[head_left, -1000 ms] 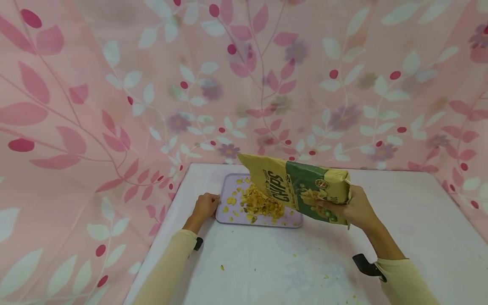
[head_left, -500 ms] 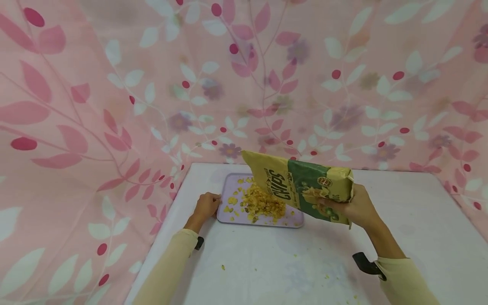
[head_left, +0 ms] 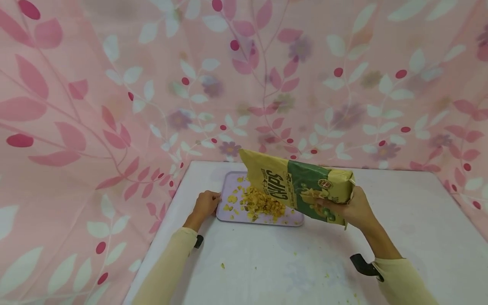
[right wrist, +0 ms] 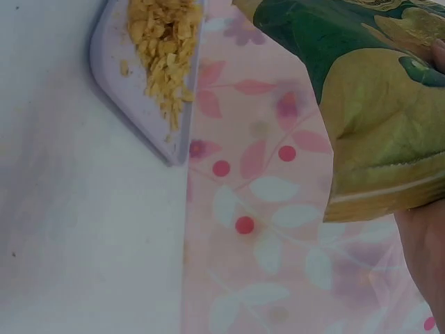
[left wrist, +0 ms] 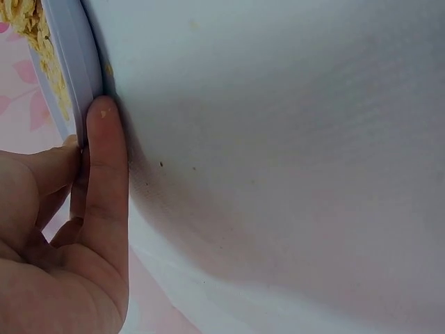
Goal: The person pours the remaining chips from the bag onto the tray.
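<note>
Crushed yellow chips (head_left: 263, 204) lie heaped on a shallow lilac tray (head_left: 230, 183), with loose bits scattered around the heap. At the tray's left edge, my left hand (head_left: 206, 204) pinches the rim (left wrist: 73, 56) between thumb and finger. My right hand (head_left: 358, 208) grips the closed-looking end of a yellow and green chip bag (head_left: 305, 190). Tilted over the tray, the bag points its wide end left and down, hiding the tray's back right part. Its mouth and any contents are hidden. The right wrist view shows the bag's crimped end (right wrist: 382, 170) beside my hand.
A white-covered table (head_left: 267, 262) bears the tray, with several small crumbs (head_left: 223, 266) in front of it. Pink floral cloth (head_left: 244, 84) hangs behind the table and along its left side.
Both hands keep their hold on tray and bag. The bag has shifted only very slightly, and the view has moved a little; the chip heap looks about the same.
</note>
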`<state>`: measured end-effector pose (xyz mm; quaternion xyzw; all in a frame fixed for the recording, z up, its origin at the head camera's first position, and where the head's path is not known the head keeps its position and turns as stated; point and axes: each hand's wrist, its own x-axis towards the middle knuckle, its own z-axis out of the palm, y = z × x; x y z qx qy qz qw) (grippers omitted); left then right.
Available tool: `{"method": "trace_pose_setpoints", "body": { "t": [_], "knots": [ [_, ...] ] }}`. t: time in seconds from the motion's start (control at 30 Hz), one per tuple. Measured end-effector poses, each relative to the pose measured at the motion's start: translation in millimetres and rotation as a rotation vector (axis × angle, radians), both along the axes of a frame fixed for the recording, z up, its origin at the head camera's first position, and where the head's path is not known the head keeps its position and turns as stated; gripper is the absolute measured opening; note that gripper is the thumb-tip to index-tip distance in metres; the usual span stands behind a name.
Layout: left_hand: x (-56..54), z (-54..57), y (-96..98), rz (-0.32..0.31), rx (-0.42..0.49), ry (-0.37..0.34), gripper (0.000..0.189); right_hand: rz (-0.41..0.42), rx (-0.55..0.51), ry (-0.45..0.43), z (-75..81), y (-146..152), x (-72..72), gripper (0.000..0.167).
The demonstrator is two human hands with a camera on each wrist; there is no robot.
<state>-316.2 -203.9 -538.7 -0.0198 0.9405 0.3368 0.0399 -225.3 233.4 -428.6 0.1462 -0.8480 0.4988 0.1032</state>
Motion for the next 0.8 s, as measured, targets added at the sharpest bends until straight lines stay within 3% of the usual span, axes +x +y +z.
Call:
{"method": "trace_pose_setpoints", "body": {
  "t": [0.13, 0.2, 0.27, 0.37, 0.47, 0.57, 0.63, 0.73, 0.8],
  "knots": [
    [0.2, 1.2, 0.3, 0.001, 0.014, -0.010, 0.031, 0.012, -0.041, 0.067, 4.5, 0.2, -1.4, 0.057],
    [0.8, 1.6, -0.1, -0.005, 0.025, -0.017, 0.032, 0.068, -0.168, 0.123, 7.0, 0.9, -3.7, 0.060],
    [0.4, 2.3, -0.5, -0.012, 0.029, -0.008, 0.032, 0.111, -0.225, 0.153, 7.3, 1.5, -5.5, 0.059],
    [-0.4, 3.8, -1.0, -0.008, 0.037, 0.008, 0.032, 0.144, -0.181, 0.107, 2.6, 0.2, -8.8, 0.049],
    [-0.2, 3.6, -0.9, 0.007, 0.048, 0.001, 0.031, 0.087, -0.046, 0.006, -2.9, -0.7, -7.6, 0.044],
    [0.8, 2.1, 0.1, 0.004, 0.061, -0.020, 0.032, 0.047, -0.060, -0.031, -1.8, 0.0, -4.6, 0.047],
    [1.1, 1.0, 0.7, 0.001, 0.067, -0.025, 0.032, 0.039, -0.088, 0.001, 0.6, 0.9, -3.4, 0.051],
    [1.5, -0.4, 0.2, -0.001, 0.061, -0.016, 0.032, 0.114, -0.218, 0.085, 6.8, 1.4, -4.5, 0.059],
    [1.0, -1.2, -0.7, -0.001, 0.062, -0.011, 0.032, 0.133, -0.205, 0.109, 7.6, 0.5, -5.1, 0.059]
  ]
}}
